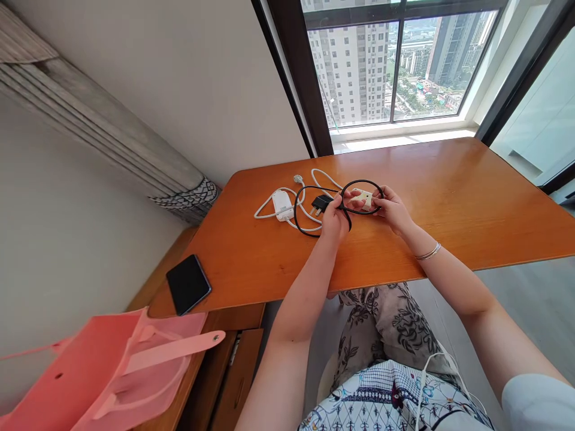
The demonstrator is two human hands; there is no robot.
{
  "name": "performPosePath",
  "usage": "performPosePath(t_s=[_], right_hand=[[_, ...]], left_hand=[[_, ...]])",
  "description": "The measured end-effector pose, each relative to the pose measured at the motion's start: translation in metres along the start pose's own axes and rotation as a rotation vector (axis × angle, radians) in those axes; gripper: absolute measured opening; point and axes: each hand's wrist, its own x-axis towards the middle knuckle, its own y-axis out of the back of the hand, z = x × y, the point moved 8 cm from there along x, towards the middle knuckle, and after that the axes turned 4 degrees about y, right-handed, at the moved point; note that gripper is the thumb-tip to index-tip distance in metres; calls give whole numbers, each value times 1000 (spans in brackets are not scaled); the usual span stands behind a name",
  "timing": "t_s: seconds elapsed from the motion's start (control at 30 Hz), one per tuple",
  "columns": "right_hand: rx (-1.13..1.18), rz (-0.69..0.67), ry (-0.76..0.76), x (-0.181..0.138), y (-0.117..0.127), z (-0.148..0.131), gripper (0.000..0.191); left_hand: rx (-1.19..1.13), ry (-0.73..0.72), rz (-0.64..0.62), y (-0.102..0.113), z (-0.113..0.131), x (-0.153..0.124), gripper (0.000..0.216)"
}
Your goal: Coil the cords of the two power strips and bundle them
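Observation:
A black power cord (359,182) is gathered in loops between my two hands above the table. My left hand (336,220) is closed round the cord, right beside its black plug (320,203), whose metal pins point down to the left. With pinched fingers my right hand (394,211) grips the right side of a loop. Behind that loop shows a whitish block with holes (363,199), partly hidden by fingers. A white cable runs in curves on the table to the left, with a white box (283,205) and a white plug (298,179).
The wooden table (251,263) reaches to the window sill. A dark tablet or phone (188,284) lies near its left front corner. Below that, an open pink bag (112,359) rests over a wooden cabinet (238,371). A white cord (422,389) hangs across my clothing.

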Motion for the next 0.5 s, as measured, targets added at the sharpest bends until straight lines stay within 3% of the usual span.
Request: performPosePath(t_s=[0.13, 0.27, 0.4, 0.5], right_hand=[[-193, -25, 103, 1, 1, -4, 19], [-307, -107, 163, -2, -5, -9, 21], [-72, -115, 109, -1, -4, -14, 51], [72, -125, -77, 1, -4, 0, 52]], left_hand=[[-84, 79, -55, -4, 2, -2, 15], [-148, 240, -244, -21, -8, -6, 14], [-205, 327, -384, -33, -9, -16, 9], [-375, 252, -313, -24, 8, -17, 21]])
